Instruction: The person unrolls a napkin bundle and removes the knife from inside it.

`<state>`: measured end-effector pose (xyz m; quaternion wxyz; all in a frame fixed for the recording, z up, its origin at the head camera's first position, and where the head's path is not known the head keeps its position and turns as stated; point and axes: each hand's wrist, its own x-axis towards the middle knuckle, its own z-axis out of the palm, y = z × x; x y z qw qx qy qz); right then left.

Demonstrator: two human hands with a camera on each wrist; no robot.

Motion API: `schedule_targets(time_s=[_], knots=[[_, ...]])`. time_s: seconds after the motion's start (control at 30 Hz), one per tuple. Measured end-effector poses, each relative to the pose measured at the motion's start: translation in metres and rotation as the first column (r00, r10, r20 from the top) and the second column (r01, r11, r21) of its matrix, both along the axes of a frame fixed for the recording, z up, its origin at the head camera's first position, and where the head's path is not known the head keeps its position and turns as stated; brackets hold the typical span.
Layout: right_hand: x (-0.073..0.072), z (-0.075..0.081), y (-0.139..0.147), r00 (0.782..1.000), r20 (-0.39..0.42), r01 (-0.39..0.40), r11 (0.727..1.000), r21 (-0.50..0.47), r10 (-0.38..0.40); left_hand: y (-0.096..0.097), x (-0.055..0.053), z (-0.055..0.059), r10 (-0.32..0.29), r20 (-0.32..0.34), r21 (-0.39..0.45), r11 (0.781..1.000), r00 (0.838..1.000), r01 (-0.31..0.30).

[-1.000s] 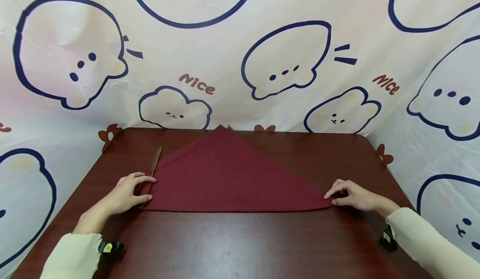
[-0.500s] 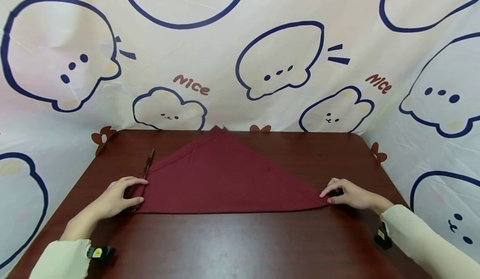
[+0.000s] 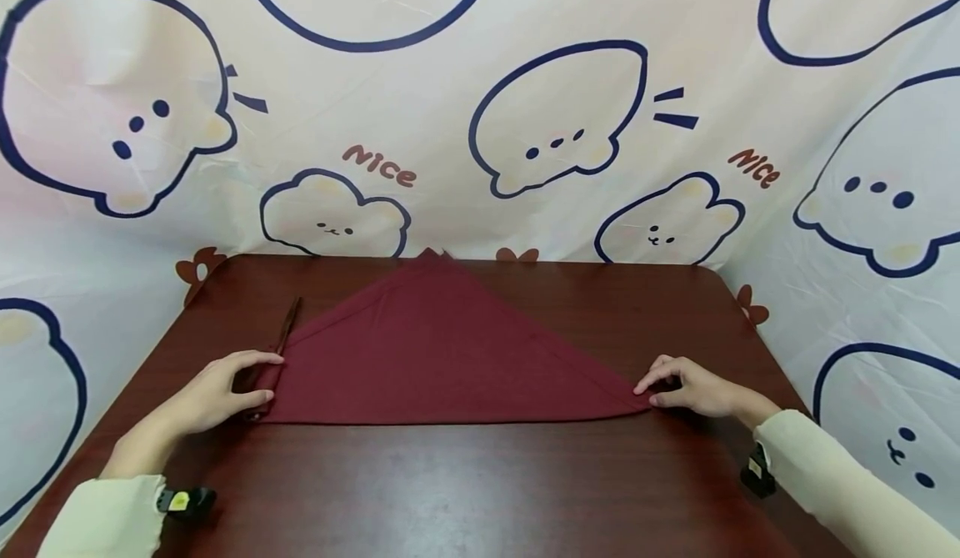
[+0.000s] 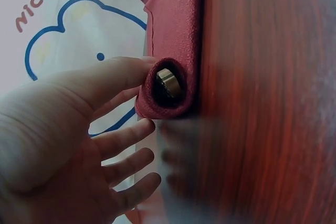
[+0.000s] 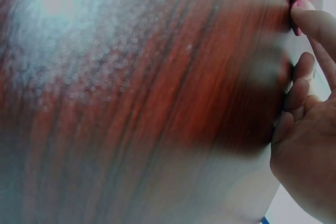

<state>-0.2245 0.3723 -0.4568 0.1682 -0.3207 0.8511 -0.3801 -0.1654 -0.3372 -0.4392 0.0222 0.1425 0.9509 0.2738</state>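
Apparently mid-unrolling, the burgundy napkin (image 3: 442, 358) lay between the left grip (image 3: 206, 395), spread over the edge coiled round a gold-toned utensil (image 4: 169, 81), and the right grip (image 3: 697, 389), pinching the opposite corner, and the next move seemingly called for easing the coil outward.

Maroon cloth (image 3: 442, 349) flat, triangular, peak away; left end rolled round slim metal utensil (image 3: 289, 325), tip protruding

sleeves (image 3: 105, 518): pale cream, long | left wrist camera (image 3: 197, 502): black, yellow patch (image 3: 179, 501) | right wrist camera (image 3: 759, 475): black, pale patch (image 3: 755, 465)
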Motion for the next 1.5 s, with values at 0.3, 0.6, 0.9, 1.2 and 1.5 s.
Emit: schedule_targets(time_s=[0.3,0.6,0.9,1.2,1.5], knots=[[0.000,0.001,-0.001,1.000,0.002,0.009,1.000,0.005,-0.009,-0.008,0.000,0.001,0.030,0.052,-0.016,0.999,0.998,-0.029],[0.000,0.003,-0.002,1.000,0.010,0.007,1.000,0.009,-0.007,-0.009,-0.002,0.001,0.045,0.067,-0.020,0.999,0.997,-0.044],[0.002,0.001,0.001,1.000,0.015,0.000,1.000,0.001,0.000,0.003,0.001,0.000,-0.004,0.024,-0.055,0.998,1.000,0.006],[-0.003,-0.001,-0.002,1.000,0.008,0.006,1.000,0.017,-0.006,0.007,0.003,0.001,0.042,0.061,-0.107,0.994,0.997,-0.035],[0.000,0.000,0.000,1.000,0.015,0.015,1.000,0.016,-0.015,0.004,0.003,-0.004,0.054,0.031,-0.083,0.995,0.998,-0.051]])
